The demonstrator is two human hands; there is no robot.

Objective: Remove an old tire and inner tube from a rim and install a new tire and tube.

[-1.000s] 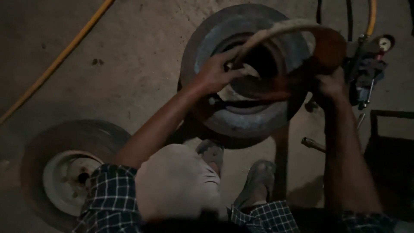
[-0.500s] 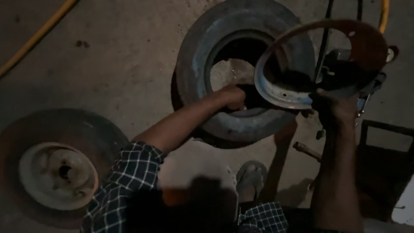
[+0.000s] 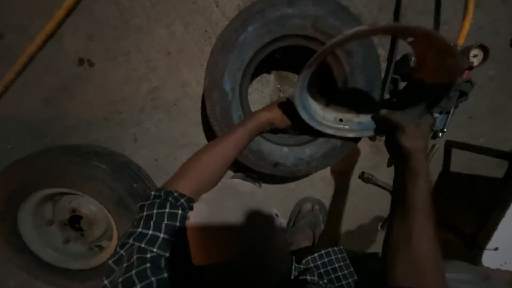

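Both hands grip a metal wheel rim lifted clear above a tyre lying on the floor.

Nearest the viewer: a sandalled foot (image 3: 309, 218) on the concrete floor (image 3: 133, 80), just below and between the two forearms. Right hand (image 3: 402, 125) is closed around the near edge of the rim (image 3: 330, 114), fingers wrapped over its lip. Left hand (image 3: 274, 114) is closed on the rim's left edge, just over the tyre's inner opening; fingers mostly hidden. The rim sits tilted, its far arc rusty and raised beyond the right hand. Tyre (image 3: 234, 69) lies flat under and beyond the left hand. Well to the left of the left arm, a second wheel (image 3: 64, 218) with its pale disc fitted. Beyond the right hand, a gauge tool (image 3: 472, 56); far left, a yellow hose (image 3: 37, 42).
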